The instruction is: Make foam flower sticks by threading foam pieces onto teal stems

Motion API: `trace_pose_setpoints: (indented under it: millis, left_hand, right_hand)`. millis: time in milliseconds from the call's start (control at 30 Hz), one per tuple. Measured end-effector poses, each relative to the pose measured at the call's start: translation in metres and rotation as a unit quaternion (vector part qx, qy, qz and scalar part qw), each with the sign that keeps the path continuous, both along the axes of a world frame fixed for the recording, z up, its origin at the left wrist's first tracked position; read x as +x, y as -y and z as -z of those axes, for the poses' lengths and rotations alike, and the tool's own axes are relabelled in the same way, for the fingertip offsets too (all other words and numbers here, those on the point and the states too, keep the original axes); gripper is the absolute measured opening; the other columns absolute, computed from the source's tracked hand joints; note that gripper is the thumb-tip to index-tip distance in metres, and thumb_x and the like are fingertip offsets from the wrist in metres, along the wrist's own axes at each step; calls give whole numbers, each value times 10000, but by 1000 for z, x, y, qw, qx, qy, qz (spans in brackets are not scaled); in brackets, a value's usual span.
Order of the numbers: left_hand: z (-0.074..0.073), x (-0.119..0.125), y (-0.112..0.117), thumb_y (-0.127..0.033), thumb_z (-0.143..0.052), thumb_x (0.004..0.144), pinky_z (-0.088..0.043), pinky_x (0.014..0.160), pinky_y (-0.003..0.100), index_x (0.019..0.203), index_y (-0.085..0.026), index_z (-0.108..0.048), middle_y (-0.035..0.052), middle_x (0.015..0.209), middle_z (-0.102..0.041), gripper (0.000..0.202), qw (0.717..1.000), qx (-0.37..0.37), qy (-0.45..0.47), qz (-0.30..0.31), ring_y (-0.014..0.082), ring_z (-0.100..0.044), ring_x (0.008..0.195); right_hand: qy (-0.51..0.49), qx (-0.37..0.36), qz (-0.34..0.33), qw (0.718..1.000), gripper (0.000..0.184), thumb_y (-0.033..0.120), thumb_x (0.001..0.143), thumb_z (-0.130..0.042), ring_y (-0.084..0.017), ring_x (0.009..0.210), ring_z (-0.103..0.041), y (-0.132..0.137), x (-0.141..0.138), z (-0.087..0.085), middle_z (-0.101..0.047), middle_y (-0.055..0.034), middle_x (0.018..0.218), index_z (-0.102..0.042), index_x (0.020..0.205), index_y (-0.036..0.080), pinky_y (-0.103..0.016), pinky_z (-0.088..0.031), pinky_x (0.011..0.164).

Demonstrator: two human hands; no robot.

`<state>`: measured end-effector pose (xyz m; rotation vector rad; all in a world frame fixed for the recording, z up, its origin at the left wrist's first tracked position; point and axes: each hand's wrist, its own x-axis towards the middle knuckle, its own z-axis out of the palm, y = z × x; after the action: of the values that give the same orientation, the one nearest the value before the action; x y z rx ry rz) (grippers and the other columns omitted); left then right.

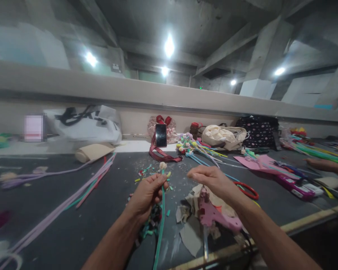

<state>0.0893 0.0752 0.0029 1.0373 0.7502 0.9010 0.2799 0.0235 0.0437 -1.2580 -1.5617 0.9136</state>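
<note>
My left hand [150, 191] pinches a green fuzzy stem [162, 213] with a small cream-coloured bud [163, 165] at its top. The stem stands almost upright and runs down past my wrist. My right hand [207, 174] is held to the right of the stem, apart from it, its fingers pressed together. Whatever those fingertips hold, if anything, is too small to make out. Below my right hand a pink glue gun [211, 213], with a clear glue stick [205, 243] beneath it, lies on torn cardboard [191, 234].
Cut scraps [142, 173] litter the dark table [101, 210]. Red-handled scissors [248, 190] lie at right, near pink paper [256, 165]. Colourful fuzzy flowers [187, 142], a phone [161, 135] and bags stand behind. Lilac stems [62, 210] cross the left. Another person's hand [317, 164] is at far right.
</note>
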Motion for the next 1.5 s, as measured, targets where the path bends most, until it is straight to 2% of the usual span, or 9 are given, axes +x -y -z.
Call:
trace_pose_setpoints:
  millis: [133,233,433,567,767,1000,1167,1300,1500]
  left_hand:
    - [1,0,0,-361,-620,637,-200,308,100,559,-134,-493,-69,420,-421,272,1000,-15,-1,1,-5,-286,323]
    - [4,2,0,-356,-626,635,-203,310,93,562,-130,-493,-60,455,-444,272,1000,-16,-3,8,-9,-299,340]
    - [3,1,1,-302,-627,634,-188,302,84,594,-129,-507,-58,483,-454,214,997,-69,32,25,-14,-310,343]
    - [2,0,1,-295,-612,644,-183,299,87,595,-128,-510,-61,479,-436,202,992,-103,57,41,-13,-312,338]
    - [7,2,1,-312,-613,642,-173,306,92,601,-120,-525,-59,469,-410,214,993,-92,48,63,-8,-295,347]
    - [6,2,1,-322,-625,630,-168,309,98,596,-135,-513,-57,484,-435,221,995,-83,21,59,-5,-279,345]
    - [11,5,3,-345,-620,639,-180,312,113,589,-140,-502,-52,485,-453,242,996,-67,-1,67,5,-296,343]
    - [9,15,12,-353,-598,665,-256,356,120,591,-141,-497,-33,532,-520,245,996,-36,-11,83,15,-366,383]
    - [-2,48,26,-342,-555,688,-421,528,222,662,-139,-506,55,669,-634,210,986,-42,-46,154,128,-584,581]
  right_hand:
    - [240,26,37,970,199,270,759,-499,-144,685,-532,35,28,12,-596,-17,724,-612,633,163,-234,-363,615]
    - [379,2,58,923,152,318,725,-539,-155,703,-530,57,38,29,-582,-21,801,-607,784,196,-245,-356,617]
    - [518,13,68,853,116,279,657,-558,-185,696,-500,63,35,48,-550,-21,757,-582,745,207,-272,-310,587]
    - [439,-38,64,895,107,254,660,-540,-159,631,-497,57,38,42,-551,-1,719,-585,744,206,-254,-315,551]
    - [119,-106,21,987,236,346,721,-513,-175,764,-530,47,46,31,-600,-11,821,-582,881,188,-243,-379,638]
    - [-97,-160,151,971,231,355,689,-546,-32,360,-337,38,51,50,-529,43,601,-552,818,164,-166,-168,359]
    - [175,-56,151,971,212,376,724,-501,-120,549,-489,53,40,49,-532,11,623,-567,741,175,-215,-336,494]
    - [453,6,153,878,184,373,688,-534,-168,660,-522,67,26,50,-567,-19,746,-581,770,215,-242,-323,558]
    - [504,12,120,855,102,267,637,-555,-154,650,-511,71,24,51,-570,-15,768,-564,724,215,-239,-289,553]
